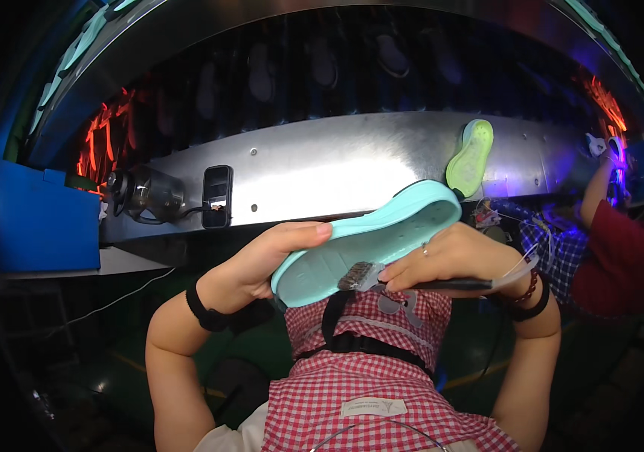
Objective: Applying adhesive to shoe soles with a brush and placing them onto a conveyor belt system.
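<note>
A turquoise shoe sole (pixel 314 264) is held in front of my chest, tilted so its hollow inner side faces up. My left hand (pixel 262 256) grips its left end, the thumb over the rim and the fingers hidden beneath. In my closed right hand (pixel 461 256) is a flat brush (pixel 367 276) with a dark handle and short grey-brown bristles. The bristles are at the sole's near rim; contact with the surface cannot be made out. My right hand is close beside the sole's right end.
Beyond the sole runs a metal ledge (pixel 307 162) bearing a yellow-green sole (pixel 473 157), a black tray (pixel 218 197) and a clear jar (pixel 152 196). A blue housing (pixel 24 218) stands left. Dark sole-shaped pieces line the far side. Another person's red sleeve (pixel 616 260) is at right.
</note>
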A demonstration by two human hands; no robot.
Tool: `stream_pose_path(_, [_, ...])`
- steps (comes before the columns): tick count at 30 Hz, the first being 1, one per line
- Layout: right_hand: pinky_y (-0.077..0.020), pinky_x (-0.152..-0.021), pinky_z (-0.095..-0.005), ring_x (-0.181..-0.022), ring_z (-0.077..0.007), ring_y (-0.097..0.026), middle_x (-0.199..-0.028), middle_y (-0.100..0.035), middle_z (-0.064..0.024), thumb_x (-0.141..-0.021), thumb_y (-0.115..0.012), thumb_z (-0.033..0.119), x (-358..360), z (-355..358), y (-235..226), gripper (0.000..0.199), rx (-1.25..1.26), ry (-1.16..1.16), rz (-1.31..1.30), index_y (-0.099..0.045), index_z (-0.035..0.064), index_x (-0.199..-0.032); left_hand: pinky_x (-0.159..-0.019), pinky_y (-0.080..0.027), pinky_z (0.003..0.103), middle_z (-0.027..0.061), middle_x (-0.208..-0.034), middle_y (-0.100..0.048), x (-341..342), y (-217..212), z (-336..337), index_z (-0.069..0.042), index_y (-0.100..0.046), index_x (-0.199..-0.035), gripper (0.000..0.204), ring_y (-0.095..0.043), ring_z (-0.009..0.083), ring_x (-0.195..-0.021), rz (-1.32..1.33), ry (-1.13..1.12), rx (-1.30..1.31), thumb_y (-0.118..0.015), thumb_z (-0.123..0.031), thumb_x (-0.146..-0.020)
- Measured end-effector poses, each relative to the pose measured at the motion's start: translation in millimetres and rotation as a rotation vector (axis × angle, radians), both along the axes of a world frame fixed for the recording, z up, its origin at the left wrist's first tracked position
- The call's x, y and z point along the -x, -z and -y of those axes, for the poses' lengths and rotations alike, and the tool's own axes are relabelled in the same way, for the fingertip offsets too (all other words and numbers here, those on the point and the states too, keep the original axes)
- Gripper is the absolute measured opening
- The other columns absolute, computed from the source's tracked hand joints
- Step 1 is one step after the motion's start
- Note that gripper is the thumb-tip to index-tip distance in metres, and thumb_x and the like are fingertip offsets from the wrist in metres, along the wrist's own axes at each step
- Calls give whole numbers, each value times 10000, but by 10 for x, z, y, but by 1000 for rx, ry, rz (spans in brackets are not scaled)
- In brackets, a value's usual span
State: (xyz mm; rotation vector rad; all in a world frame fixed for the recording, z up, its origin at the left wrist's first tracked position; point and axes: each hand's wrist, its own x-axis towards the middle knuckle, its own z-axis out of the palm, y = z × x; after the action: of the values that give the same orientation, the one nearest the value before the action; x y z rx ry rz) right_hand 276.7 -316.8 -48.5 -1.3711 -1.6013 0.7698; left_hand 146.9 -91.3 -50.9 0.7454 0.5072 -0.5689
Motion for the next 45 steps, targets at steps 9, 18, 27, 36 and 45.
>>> stream_pose_path(9, [-498,-664,-300,-859,-259,-634,-990,-640,-129,-736,-604,41,-130,116,46,193,48,75,41,-635,40,-926,-765,-536,287,202,-1082,-551,45,12,-79,83,-416,-1216,504,-613,201,-907,-1,9,-145,-514,-278,-878])
stream_pose_path(18, [-498,-662,-217,-729,-120,-618,-867,-644,-117,-797,-590,24,350,-160,308,222,76,416,-731,-613,-25,-1012,-886,-471,376,210,-1152,-517,5,351,104,42,-341,-1269,479,-566,273,-1015,30,-292,145,-392,-270,-909])
stream_pose_path(27, [-482,-642,-212,-710,-123,-612,-830,-648,-102,-777,-597,17,505,-150,538,198,-58,737,-556,-626,-26,-968,-867,-487,415,229,-1165,-494,8,410,174,46,-334,-1268,480,-558,295,-1023,127,-385,266,-418,-238,-889])
stream_pose_path(36, [-464,-712,-311,-805,-261,-627,-939,-648,-155,-720,-618,-12,71,-380,778,214,-326,1134,143,-625,-5,-933,-814,-502,461,220,-1158,-510,62,566,170,39,-337,-1271,477,-577,322,-986,106,-511,178,-400,-246,-893])
stream_pose_path(45, [-476,-705,-312,-760,-253,-605,-981,-625,-199,-646,-667,9,489,-583,691,329,-284,988,181,-620,-30,-969,-865,-484,359,197,-1138,-529,8,647,102,43,-360,-1254,462,-579,269,-992,147,-536,105,-398,-249,-898])
